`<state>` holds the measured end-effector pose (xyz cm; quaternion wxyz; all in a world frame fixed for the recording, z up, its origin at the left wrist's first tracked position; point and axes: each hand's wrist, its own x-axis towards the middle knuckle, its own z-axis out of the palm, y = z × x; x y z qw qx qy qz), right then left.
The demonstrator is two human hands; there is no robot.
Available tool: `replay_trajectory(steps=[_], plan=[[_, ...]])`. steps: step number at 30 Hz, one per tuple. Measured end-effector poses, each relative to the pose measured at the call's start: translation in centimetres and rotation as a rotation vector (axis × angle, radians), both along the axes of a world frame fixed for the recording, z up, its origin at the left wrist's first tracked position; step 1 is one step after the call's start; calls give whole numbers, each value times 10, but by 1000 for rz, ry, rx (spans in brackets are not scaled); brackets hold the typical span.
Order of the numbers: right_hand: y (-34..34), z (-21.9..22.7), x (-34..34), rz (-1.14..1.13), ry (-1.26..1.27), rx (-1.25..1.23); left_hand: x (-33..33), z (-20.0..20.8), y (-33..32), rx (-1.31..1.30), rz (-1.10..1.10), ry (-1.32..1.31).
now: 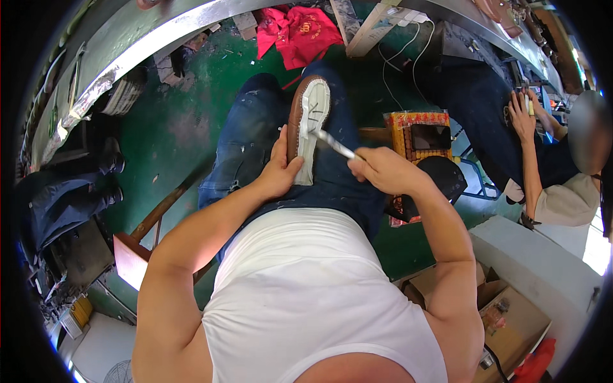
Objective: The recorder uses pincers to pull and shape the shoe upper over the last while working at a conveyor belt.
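A brown shoe [294, 121] lies bottom up across my thighs, toe pointing away from me, with a whitish underside [316, 105] that carries a few dark marks. My left hand [278, 171] grips it along its left side near the heel end. Closed around a slim pale handle, my right hand [382, 170] holds what looks like a brush [338, 145]. The brush's far end meets the middle of the shoe's underside; its tip is too small to make out clearly.
A worn metal-edged bench [150, 60] curves across the far side. Red cloth [299, 33] lies on the green floor. To my right stands a small seat [418, 131] with a dark phone [430, 136] on it. A co-worker [549, 153] sits farther right. Behind my right arm is a cardboard box [520, 316].
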<state>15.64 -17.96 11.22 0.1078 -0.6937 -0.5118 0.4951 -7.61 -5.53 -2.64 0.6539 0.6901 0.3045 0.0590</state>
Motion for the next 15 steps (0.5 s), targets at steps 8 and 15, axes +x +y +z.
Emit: replay_trajectory(steps=[8, 15], plan=[[9, -59, -22, -98, -4, 212, -8, -15, 16, 192, -120, 11], [-28, -97, -13, -764, 564, 139, -5, 100, 60, -767, 92, -339]])
